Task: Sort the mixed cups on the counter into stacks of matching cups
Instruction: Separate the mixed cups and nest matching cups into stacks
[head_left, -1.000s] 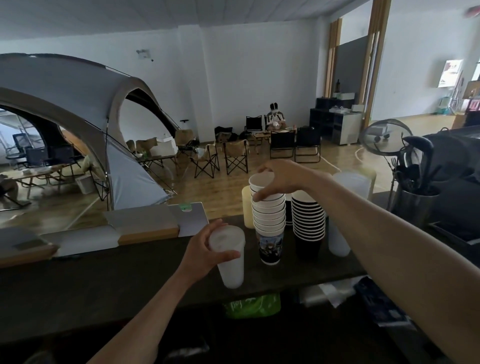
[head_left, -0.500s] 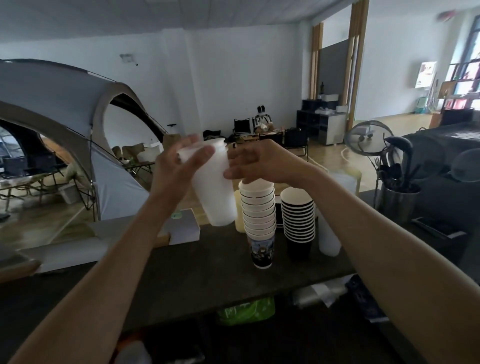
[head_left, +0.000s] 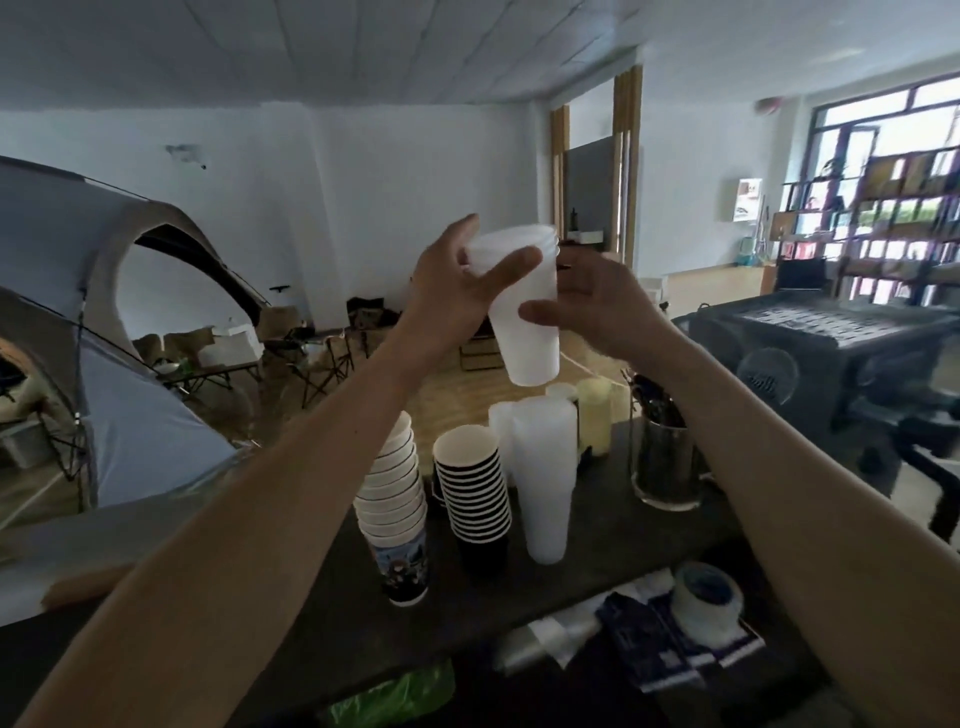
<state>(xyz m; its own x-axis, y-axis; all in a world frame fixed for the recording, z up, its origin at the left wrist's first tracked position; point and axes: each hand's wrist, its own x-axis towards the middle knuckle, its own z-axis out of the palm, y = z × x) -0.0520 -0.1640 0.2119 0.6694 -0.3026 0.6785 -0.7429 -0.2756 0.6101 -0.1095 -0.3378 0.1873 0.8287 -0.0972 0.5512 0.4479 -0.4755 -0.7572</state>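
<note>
I hold a frosted white plastic cup (head_left: 525, 332) in the air, directly above the tall stack of matching frosted cups (head_left: 545, 478) on the dark counter (head_left: 613, 545). My left hand (head_left: 467, 291) grips its rim and upper side. My right hand (head_left: 592, 306) holds its right side, thumb across the front. Left of the frosted stack stands a stack of black paper cups (head_left: 472, 488). Further left is a stack of white paper cups with a printed picture (head_left: 397, 514), partly behind my left forearm. A pale yellow stack of cups (head_left: 595, 415) stands behind.
A metal utensil holder (head_left: 665, 462) stands right of the stacks, with a black machine (head_left: 821, 353) beyond it. Below the counter edge lie a tape roll (head_left: 706, 597), plastic wrap and a green bag (head_left: 395, 696). A tent (head_left: 104, 364) and folding chairs fill the room behind.
Both hands carried the frosted cup up and to the right, from beside the printed stack to above the frosted stack. My right hand now grips the cup's side. The view swung right.
</note>
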